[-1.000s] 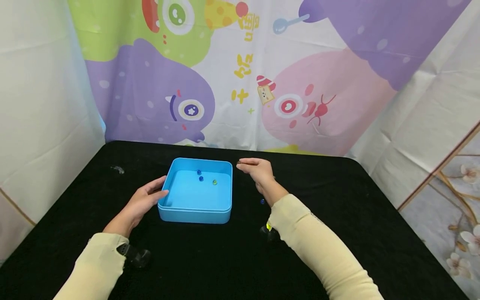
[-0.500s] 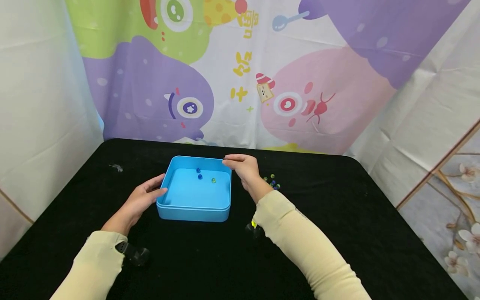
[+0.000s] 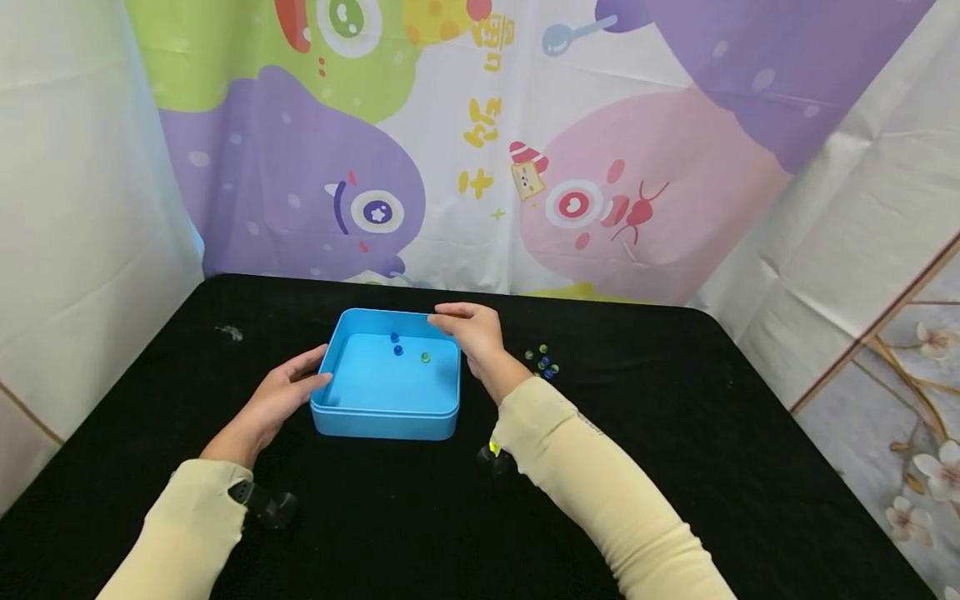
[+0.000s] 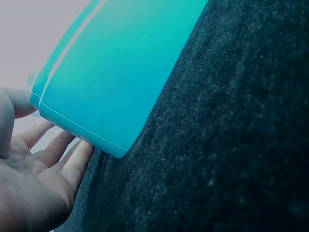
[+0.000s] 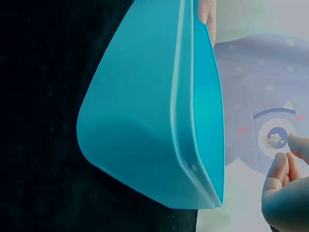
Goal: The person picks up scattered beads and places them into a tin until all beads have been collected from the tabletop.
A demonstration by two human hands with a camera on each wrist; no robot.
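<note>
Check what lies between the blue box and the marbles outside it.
In the head view, the right hand and wrist cross between the blue box and the marbles outside it, over black cloth. Nothing else shows there.

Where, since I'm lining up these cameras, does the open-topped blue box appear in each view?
Head: the open-topped blue box is below and left of centre.
Left wrist: upper left, reaching past centre, cut off by the top edge.
Right wrist: around the middle, also running off the top.
Shared landmark: the black cloth under it, in all three.
</note>
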